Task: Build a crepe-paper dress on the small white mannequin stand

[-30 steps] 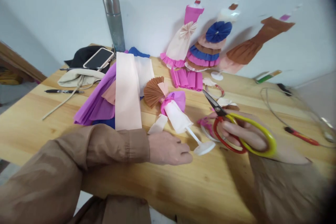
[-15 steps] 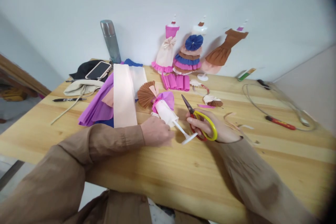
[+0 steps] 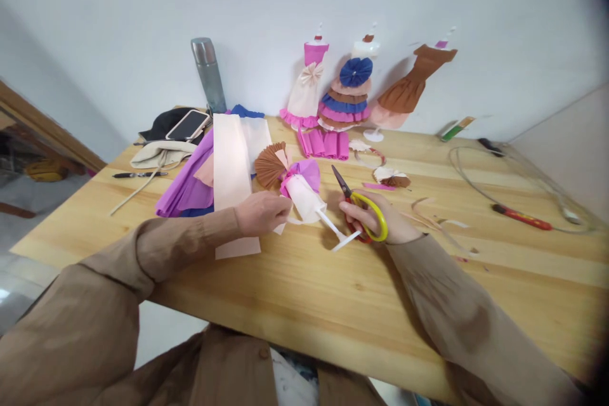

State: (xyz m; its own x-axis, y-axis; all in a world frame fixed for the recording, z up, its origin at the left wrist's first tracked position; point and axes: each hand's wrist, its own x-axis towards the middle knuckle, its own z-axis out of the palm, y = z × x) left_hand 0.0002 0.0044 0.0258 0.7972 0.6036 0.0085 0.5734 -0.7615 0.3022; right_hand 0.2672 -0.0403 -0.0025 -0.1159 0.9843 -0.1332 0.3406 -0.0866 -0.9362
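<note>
L hand point(image 3: 259, 212) grip pinched on paper doll point(image 3: 304, 198); R hand point(image 3: 391, 228) grip closed thru scissors point(image 3: 349, 193), blades shut

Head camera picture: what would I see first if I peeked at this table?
Three little crepe-paper dresses on stands line up at the back of the wooden table, against the white wall. Nearer, the right hand holds yellow-and-red-handled scissors, while the left hand grips a white paper-wrapped doll form lying on its side between them. Left of that lies a fan of purple and peach paper sheets.
</note>
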